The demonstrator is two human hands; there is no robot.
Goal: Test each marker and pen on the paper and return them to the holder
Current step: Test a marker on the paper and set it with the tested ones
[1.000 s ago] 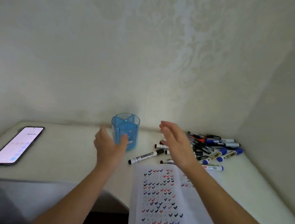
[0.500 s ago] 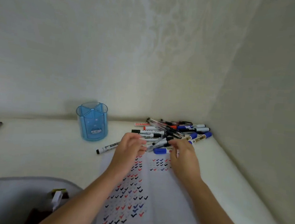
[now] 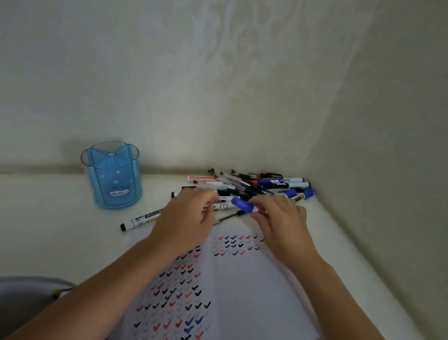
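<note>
Holder [image 3: 111,179], see-through blue with a cat face on its front, stood upright well to the left of the grip. Inner walls split it into compartments, and nothing showed in any of them. The left hand [image 3: 186,220] had its fingers curled round the white barrel of a marker [image 3: 222,207]. The right hand [image 3: 280,223] pinched the same marker at its blue cap [image 3: 243,204], so it lay level between them, just beyond the top edge of the paper [image 3: 247,294]. Blur smeared the fingertips and the print on the barrel, and whether the cap was seated or coming away could not be told. Behind the grip lay a heap of pens and markers [image 3: 259,183], too tangled to count. Left of the grip a black-capped marker [image 3: 142,218] lay slantwise, its upper end hidden under the left hand. A thin pen [image 3: 231,216] lay just below the held one. The paper carried rows of black, red and blue ticks, its lower edge cut off
</note>
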